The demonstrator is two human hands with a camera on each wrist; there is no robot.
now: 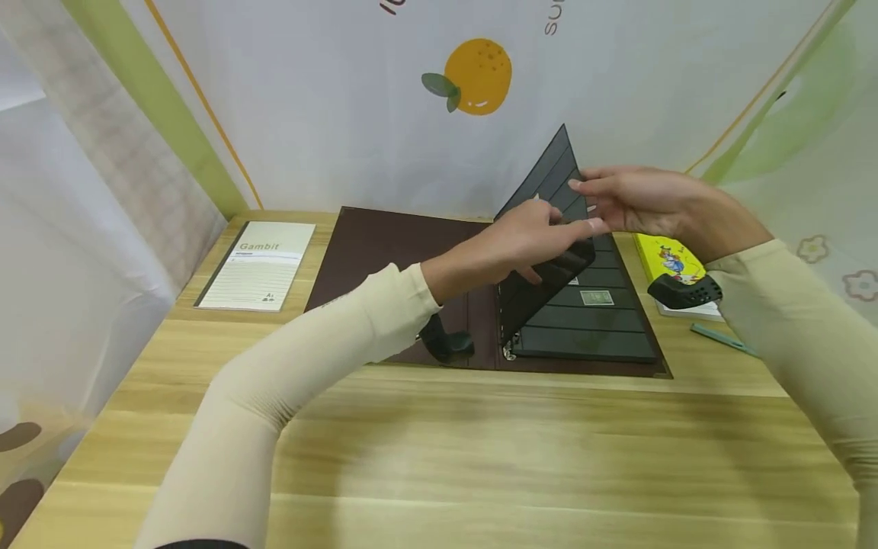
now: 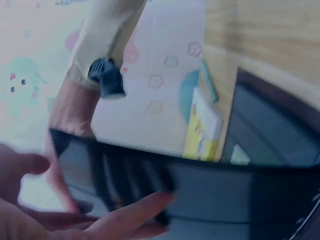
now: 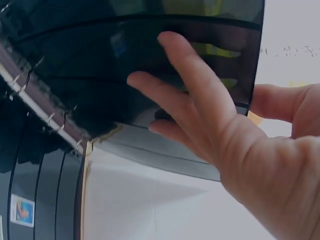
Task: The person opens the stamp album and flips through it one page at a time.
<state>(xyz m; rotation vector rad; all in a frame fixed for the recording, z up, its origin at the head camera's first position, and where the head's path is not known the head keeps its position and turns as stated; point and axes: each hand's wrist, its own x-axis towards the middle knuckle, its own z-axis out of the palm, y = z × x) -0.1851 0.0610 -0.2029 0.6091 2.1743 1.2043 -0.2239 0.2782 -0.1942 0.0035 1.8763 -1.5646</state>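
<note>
A brown ring-bound stamp album [image 1: 398, 252] lies open on the table, its black pages clipped into metal rings [image 1: 508, 352]. One black page [image 1: 549, 171] with strip pockets stands tilted up from the rings. My right hand [image 1: 648, 200] pinches that page near its outer edge, with the thumb on one face and the fingers spread over the other [image 3: 200, 110]. My left hand [image 1: 521, 240] lies against the page's left face, fingers nearly straight, thumb beside the outer edge [image 2: 30, 163]. On the page beneath sits a greenish stamp [image 1: 597, 298]. Another small stamp [image 3: 22, 211] shows in the right wrist view.
A Gambit notebook [image 1: 257, 267] lies left of the album. To the right are a yellow box with a cartoon figure [image 1: 668, 258] and a slim teal tool [image 1: 723, 339]. A printed curtain [image 1: 343, 114] hangs behind the table.
</note>
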